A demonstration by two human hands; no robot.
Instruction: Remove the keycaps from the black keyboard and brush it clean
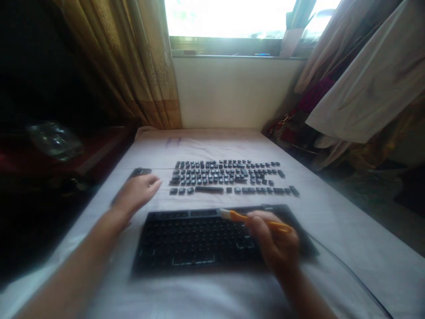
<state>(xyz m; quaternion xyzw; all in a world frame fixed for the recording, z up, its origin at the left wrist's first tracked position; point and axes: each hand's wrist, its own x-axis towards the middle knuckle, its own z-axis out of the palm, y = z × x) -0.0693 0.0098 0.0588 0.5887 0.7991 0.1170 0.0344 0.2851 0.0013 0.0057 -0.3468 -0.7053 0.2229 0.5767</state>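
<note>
My right hand (277,237) is closed around the orange handle of a flat brush (237,215). The pale bristles point left, at the top edge of a black keyboard (195,237) with its keycaps off. Left of the keyboard, my left hand (141,188) is slightly blurred, thumb out and loosely open. It lies over or beside a flat black object (142,171), partly hidden behind it; whether they touch I cannot tell. Beyond the keyboard, the loose black keycaps (212,177) lie in rows, with the long spacebar (209,189) in the nearest row.
Everything lies on a pale bedsheet (348,221). A dark cable (348,266) runs from the keyboard's right side toward the front right. Curtains (133,57) and a bright window (229,20) are at the back. Clothes (372,88) hang at the right.
</note>
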